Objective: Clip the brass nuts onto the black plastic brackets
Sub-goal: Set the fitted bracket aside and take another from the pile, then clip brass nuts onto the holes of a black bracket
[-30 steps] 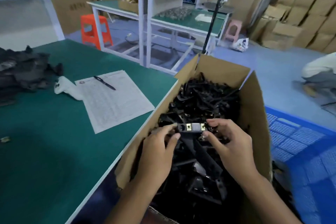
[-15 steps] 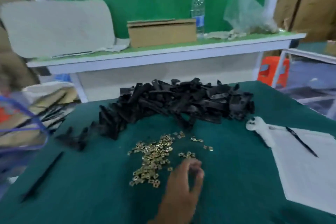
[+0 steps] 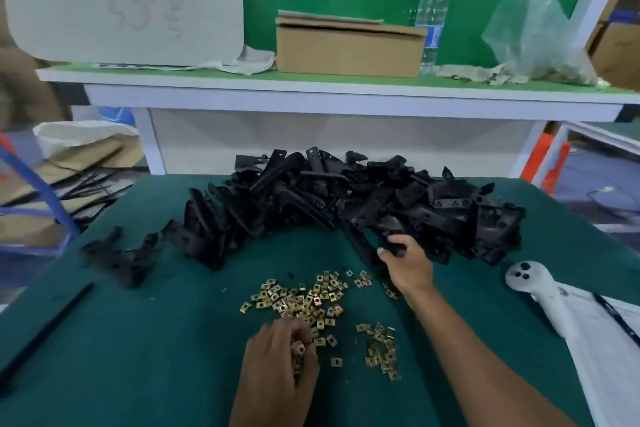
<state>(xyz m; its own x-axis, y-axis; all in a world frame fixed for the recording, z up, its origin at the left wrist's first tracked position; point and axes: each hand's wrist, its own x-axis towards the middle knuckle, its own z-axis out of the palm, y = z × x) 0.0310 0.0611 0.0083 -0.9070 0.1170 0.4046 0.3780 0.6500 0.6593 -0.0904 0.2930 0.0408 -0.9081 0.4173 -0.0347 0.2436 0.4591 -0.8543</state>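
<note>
Left hand curled over scattered brass nuts — pinching one, right hand gripping a black plastic bracket at the heap's edge, green table mat

nuts before brackets, bottle seemingly behind

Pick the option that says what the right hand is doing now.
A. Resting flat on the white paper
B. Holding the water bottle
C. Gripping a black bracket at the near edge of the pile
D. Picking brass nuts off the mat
C: the right hand has its fingers curled round a black bracket at the near edge of the pile.
</note>
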